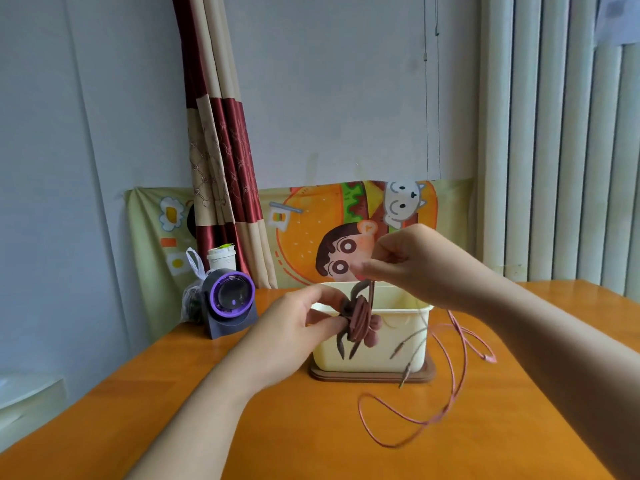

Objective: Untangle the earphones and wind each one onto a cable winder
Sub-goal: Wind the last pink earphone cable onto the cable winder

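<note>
Left hand (pixel 304 320) grip pinching cable winder (pixel 360 322), right hand (pixel 405 261) raised, grip pinching cord (pixel 371 292)

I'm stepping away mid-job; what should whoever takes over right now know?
Left hand grips the brown flat cable winder, held in front of the cream plastic box.
Right hand pinches the dark earphone cable above the winder.
Done: several turns of that cable are on the winder.
Left: finish this winding, then wind the pink earphone cable, lying in loose loops on the orange wooden table.

Glossy wood table (pixel 311 427); smooth cream plastic box (pixel 398 341); satin curtain (pixel 221 150).
</note>
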`<state>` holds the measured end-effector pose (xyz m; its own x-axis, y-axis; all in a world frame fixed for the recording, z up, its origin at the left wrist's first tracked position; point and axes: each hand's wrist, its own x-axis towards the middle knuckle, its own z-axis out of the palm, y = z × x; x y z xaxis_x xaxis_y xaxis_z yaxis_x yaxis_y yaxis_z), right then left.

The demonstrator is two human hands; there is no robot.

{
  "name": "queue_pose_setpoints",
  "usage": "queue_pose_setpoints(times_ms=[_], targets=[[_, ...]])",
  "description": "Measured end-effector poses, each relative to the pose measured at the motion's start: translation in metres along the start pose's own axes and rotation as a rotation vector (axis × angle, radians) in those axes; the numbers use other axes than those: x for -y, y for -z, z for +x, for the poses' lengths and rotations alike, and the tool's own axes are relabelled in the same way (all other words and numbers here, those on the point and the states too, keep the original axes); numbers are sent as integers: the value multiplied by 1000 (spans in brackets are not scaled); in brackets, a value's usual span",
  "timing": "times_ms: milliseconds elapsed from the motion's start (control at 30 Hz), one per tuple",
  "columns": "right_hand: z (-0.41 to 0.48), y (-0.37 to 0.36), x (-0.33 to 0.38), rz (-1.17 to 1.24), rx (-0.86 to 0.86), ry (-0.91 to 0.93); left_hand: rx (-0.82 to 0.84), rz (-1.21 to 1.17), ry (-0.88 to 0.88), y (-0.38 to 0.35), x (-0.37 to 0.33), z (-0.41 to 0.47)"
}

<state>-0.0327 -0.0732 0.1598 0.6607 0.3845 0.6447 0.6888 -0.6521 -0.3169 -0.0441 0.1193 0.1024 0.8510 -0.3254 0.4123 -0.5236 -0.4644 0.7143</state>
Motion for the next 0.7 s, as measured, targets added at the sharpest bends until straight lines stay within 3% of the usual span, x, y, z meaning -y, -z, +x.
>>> queue_pose_setpoints(times_ms=[100, 300, 433, 567, 700], targets=[[-2, 0, -3, 128, 1, -24, 44, -87, -38, 3, -4, -1], [-4, -16, -14, 623, 3, -180, 79, -323, -71, 3, -7, 1], [-11, -44, -12, 866, 112, -300, 0, -678, -18, -2, -10, 3], [-15, -52, -7, 571, 69, -305, -202, -1069, 95, -7, -15, 8], [-18, -48, 2, 115, 146, -161, -467, -1200, 260, -14, -2, 21]])
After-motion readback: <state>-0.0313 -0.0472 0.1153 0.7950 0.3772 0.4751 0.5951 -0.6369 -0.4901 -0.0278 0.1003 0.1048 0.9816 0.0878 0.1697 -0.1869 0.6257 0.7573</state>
